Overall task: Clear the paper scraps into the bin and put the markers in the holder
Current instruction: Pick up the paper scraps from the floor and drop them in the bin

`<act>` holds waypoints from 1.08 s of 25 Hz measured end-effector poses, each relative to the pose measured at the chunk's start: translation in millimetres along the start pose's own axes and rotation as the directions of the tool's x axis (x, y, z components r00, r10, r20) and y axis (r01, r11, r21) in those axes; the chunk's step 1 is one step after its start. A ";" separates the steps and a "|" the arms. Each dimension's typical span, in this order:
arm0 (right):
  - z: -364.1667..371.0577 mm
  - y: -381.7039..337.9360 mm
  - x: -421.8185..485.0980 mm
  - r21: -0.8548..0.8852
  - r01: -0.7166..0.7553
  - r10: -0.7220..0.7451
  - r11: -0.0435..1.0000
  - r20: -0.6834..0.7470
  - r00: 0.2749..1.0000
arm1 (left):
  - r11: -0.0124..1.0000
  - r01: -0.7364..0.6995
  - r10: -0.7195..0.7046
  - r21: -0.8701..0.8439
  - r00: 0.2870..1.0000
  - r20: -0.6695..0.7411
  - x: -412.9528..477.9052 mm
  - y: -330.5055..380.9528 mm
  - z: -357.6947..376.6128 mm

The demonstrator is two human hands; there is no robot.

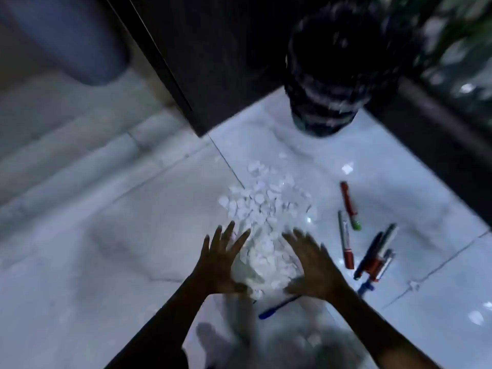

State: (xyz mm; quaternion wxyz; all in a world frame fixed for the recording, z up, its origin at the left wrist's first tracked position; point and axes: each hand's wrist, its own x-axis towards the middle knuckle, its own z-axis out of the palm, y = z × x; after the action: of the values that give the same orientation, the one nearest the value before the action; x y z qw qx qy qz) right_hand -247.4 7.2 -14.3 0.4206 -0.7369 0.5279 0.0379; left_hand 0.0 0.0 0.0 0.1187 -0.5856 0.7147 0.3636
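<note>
A pile of white paper scraps [266,209] lies on the pale tiled floor. My left hand [223,259] and my right hand [311,265] rest flat on the floor on either side of the pile's near end, fingers spread, holding nothing. To the right lie several markers: a red one [348,199] with a green tip, a grey and red one [345,242], and a dark bundle [376,253]. A blue pen [279,307] lies under my right wrist. A dark mesh bin [327,83] stands at the back, blurred.
A dark cabinet [191,49] rises at the back left of the pile. A dark ledge with plants [452,49] runs along the right. Stray scraps [347,168] lie near the bin and at the far right [476,316].
</note>
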 end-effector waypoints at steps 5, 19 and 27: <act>44.6 63.4 125.6 -0.479 0.247 -0.396 0.842 -0.239 0.886 | 0.886 -0.233 0.396 0.400 0.830 -0.393 113.3 -48.5 82.2; -72.8 66.9 214.5 0.049 0.316 -0.234 0.948 -0.569 0.788 | 0.994 -0.007 -0.046 -0.110 0.880 -0.473 188.6 -60.1 -37.3; 19.1 52.6 198.7 -0.396 0.430 -0.574 0.811 -0.399 0.715 | 0.943 -0.206 0.332 0.261 0.624 -0.707 167.5 -40.8 55.5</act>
State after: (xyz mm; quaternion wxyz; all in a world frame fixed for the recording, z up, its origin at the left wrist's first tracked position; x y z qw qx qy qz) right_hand -195.2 -133.1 -156.4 0.1564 -0.8876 0.3850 -0.1985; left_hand -24.4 -91.2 -154.5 -0.1933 -0.5572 0.8059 0.0505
